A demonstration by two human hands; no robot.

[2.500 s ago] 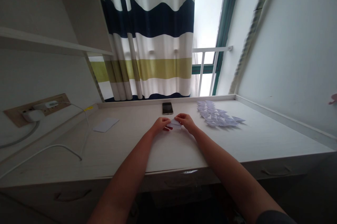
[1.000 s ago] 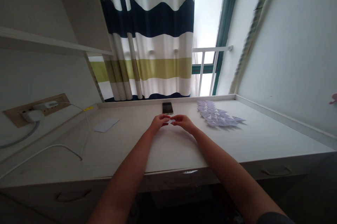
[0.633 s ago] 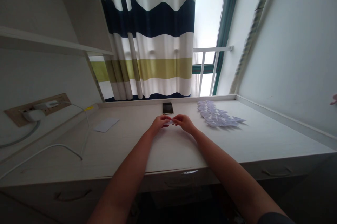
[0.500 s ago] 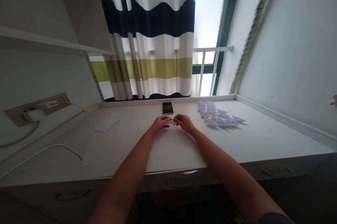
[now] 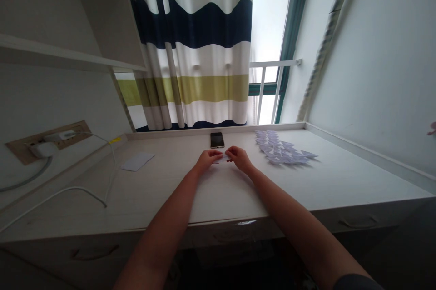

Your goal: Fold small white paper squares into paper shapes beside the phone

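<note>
A small piece of white paper (image 5: 223, 158) is pinched between my two hands, just above the desk. My left hand (image 5: 206, 160) grips its left end, fingers closed. At the right end, my right hand (image 5: 237, 157) is closed on it too. The fingers cover much of the paper, so its folds cannot be made out. To the right lie several folded white paper pieces (image 5: 279, 148), pointed and laid in overlapping rows. Flat white paper sheets (image 5: 137, 162) rest on the desk at the left.
A dark phone (image 5: 217, 140) lies just beyond my hands. On the left, a white cable (image 5: 111, 167) runs across the desk (image 5: 163, 203) from plugs in a wall socket (image 5: 75, 133). A raised edge borders the back, below a striped curtain (image 5: 211, 62).
My right fingers have shifted slightly up and right, and more of the paper shows between the hands. The other things are where they were.
</note>
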